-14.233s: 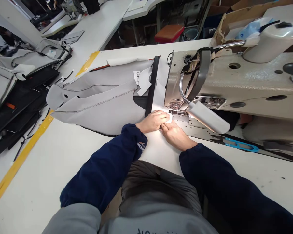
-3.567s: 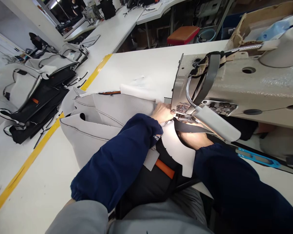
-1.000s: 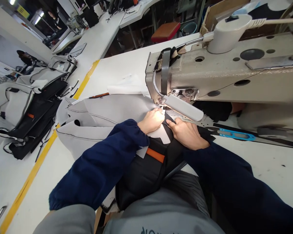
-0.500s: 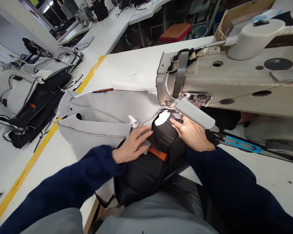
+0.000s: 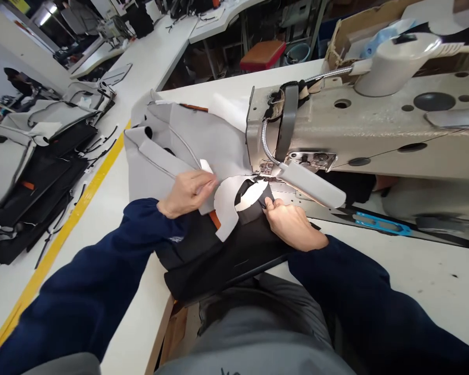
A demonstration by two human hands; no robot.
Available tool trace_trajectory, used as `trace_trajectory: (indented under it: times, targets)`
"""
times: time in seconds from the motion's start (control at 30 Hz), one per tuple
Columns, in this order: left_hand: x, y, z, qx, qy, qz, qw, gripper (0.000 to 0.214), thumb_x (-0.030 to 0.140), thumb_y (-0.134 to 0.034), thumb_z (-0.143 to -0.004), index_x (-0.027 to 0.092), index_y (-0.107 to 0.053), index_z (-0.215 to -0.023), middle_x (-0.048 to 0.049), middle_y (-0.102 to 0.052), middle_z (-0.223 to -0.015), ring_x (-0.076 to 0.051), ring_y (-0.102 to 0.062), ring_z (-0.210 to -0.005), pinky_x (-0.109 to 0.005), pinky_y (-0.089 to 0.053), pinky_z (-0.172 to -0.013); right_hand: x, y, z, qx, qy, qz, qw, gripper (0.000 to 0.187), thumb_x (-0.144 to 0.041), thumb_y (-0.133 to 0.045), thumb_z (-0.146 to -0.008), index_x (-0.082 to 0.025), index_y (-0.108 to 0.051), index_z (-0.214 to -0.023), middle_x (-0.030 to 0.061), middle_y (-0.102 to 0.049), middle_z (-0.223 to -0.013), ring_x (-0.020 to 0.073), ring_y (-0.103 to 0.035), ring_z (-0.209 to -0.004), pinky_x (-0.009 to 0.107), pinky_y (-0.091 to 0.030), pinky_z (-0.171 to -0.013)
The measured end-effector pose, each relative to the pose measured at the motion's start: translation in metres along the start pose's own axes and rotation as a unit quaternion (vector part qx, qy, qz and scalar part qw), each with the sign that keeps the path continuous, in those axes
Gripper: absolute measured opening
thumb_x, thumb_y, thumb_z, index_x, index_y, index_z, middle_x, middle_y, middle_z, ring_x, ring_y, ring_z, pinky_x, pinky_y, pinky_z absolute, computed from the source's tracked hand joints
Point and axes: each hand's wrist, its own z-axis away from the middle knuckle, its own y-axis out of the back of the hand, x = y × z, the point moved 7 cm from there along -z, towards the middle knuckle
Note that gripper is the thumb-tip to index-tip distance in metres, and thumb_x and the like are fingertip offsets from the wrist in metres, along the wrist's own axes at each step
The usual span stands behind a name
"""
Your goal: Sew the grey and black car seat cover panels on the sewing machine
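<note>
The sewing machine head (image 5: 359, 130) stands over a grey and black sewn fabric piece, its needle area at the near end of the arm. A curved grey flap (image 5: 226, 198) lies folded up beside the needle, forming a ring-like opening. At that flap's left edge, my left hand (image 5: 189, 192) is closed in a pinch on the grey fabric (image 5: 219, 135). My right hand (image 5: 291, 224) pinches the black fabric (image 5: 254, 239) just right of the opening, close to the needle plate. A white tag (image 5: 206, 165) and an orange strip (image 5: 214, 219) show near my left hand.
A grey lamp (image 5: 312, 185) hangs in front of the machine. Blue-handled thread snips (image 5: 383, 224) lie to the right. Stacked grey and black pieces (image 5: 42, 161) are at left, beyond yellow tape (image 5: 82, 200). A red stool (image 5: 262, 55) and cardboard box (image 5: 344, 44) stand behind.
My left hand has gone from spread fingers to a pinch and moved left. The grey flap has turned up beside the needle, and the fabric has swung round. My right hand has shifted slightly toward me.
</note>
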Motion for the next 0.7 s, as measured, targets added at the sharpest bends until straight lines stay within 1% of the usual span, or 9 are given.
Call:
trace_trajectory:
  times: [0.03, 0.07, 0.13, 0.17, 0.23, 0.33, 0.43, 0.53, 0.7]
  targets:
    - [0.029, 0.005, -0.01, 0.036, -0.051, 0.014, 0.998, 0.031, 0.029, -0.033, -0.098, 0.021, -0.063, -0.098, -0.0022, -0.07, -0.098, -0.014, -0.065, -0.094, -0.031, -0.055, -0.086, -0.001, -0.002, 0.0, -0.005, 0.001, 0.002, 1.0, 0.046, -0.02, -0.03, -0.1, -0.004, -0.048, -0.139, 0.0207, -0.065, -0.104, 0.0294, -0.07, -0.076, 0.035, -0.047, -0.056]
    - [0.057, -0.002, -0.018, 0.014, -0.101, 0.019, 0.995, 0.029, 0.029, -0.036, -0.097, 0.02, -0.063, -0.102, -0.0039, -0.07, -0.103, -0.016, -0.064, -0.098, -0.032, -0.054, -0.089, -0.001, -0.003, 0.0, -0.016, 0.005, 0.003, 1.0, 0.044, -0.017, -0.033, -0.099, -0.004, -0.049, -0.138, 0.0211, -0.065, -0.106, 0.0296, -0.07, -0.078, 0.035, -0.048, -0.057]
    - [0.093, -0.036, -0.029, -0.078, -0.149, -0.026, 0.985, 0.026, 0.031, -0.045, -0.093, 0.016, -0.063, -0.104, -0.0088, -0.067, -0.106, -0.022, -0.061, -0.1, -0.036, -0.053, -0.09, -0.002, -0.005, 0.001, -0.036, 0.017, 0.001, 0.999, 0.041, -0.015, -0.037, -0.097, -0.004, -0.053, -0.133, 0.0212, -0.065, -0.107, 0.0298, -0.071, -0.081, 0.035, -0.049, -0.059]
    - [0.096, -0.055, -0.033, -0.119, -0.129, -0.063, 0.982, 0.025, 0.027, -0.049, -0.089, 0.014, -0.062, -0.105, -0.0117, -0.065, -0.109, -0.025, -0.059, -0.103, -0.038, -0.052, -0.088, -0.001, -0.004, 0.002, -0.041, 0.022, 0.001, 0.999, 0.04, -0.018, -0.037, -0.098, -0.005, -0.054, -0.131, 0.0211, -0.066, -0.106, 0.0304, -0.071, -0.082, 0.035, -0.049, -0.06]
    - [0.087, -0.09, -0.038, -0.167, -0.063, -0.124, 0.976, 0.031, 0.019, -0.053, -0.082, 0.009, -0.06, -0.11, -0.0157, -0.061, -0.115, -0.029, -0.055, -0.108, -0.039, -0.051, -0.085, 0.002, -0.002, 0.007, -0.036, 0.03, 0.004, 0.999, 0.042, -0.028, -0.036, -0.102, -0.006, -0.054, -0.132, 0.0205, -0.069, -0.102, 0.0318, -0.072, -0.082, 0.036, -0.049, -0.061]
    - [0.065, -0.12, -0.039, -0.172, 0.004, -0.159, 0.972, 0.036, 0.012, -0.05, -0.083, 0.006, -0.057, -0.118, -0.0176, -0.056, -0.12, -0.03, -0.051, -0.114, -0.038, -0.05, -0.085, 0.006, -0.001, 0.015, -0.026, 0.047, 0.009, 0.999, 0.049, -0.038, -0.032, -0.104, -0.008, -0.048, -0.14, 0.0186, -0.073, -0.096, 0.033, -0.072, -0.081, 0.036, -0.048, -0.061]
    - [0.055, -0.132, -0.04, -0.173, 0.044, -0.154, 0.972, 0.029, 0.007, -0.045, -0.087, 0.006, -0.06, -0.112, -0.0177, -0.056, -0.117, -0.028, -0.05, -0.114, -0.037, -0.05, -0.087, 0.011, -0.002, 0.018, -0.014, 0.047, 0.009, 0.999, 0.048, -0.036, -0.03, -0.105, -0.011, -0.049, -0.141, 0.0173, -0.074, -0.097, 0.032, -0.073, -0.082, 0.033, -0.045, -0.06]
    - [0.058, -0.138, -0.042, -0.189, 0.057, -0.122, 0.973, 0.022, 0.01, -0.046, -0.089, 0.008, -0.064, -0.101, -0.0163, -0.057, -0.111, -0.027, -0.052, -0.111, -0.036, -0.048, -0.094, 0.013, -0.004, 0.016, 0.0, 0.033, 0.009, 0.999, 0.047, -0.036, -0.03, -0.105, -0.014, -0.049, -0.142, 0.0167, -0.074, -0.099, 0.0311, -0.073, -0.082, 0.031, -0.042, -0.059]
    - [0.057, -0.146, -0.047, -0.195, 0.066, -0.093, 0.974, 0.024, 0.014, -0.045, -0.091, 0.011, -0.067, -0.1, -0.0149, -0.058, -0.113, -0.027, -0.053, -0.109, -0.037, -0.048, -0.096, 0.01, -0.009, 0.009, 0.008, 0.036, 0.013, 0.999, 0.049, -0.035, -0.029, -0.105, -0.011, -0.049, -0.142, 0.0171, -0.073, -0.098, 0.0309, -0.072, -0.079, 0.032, -0.039, -0.057]
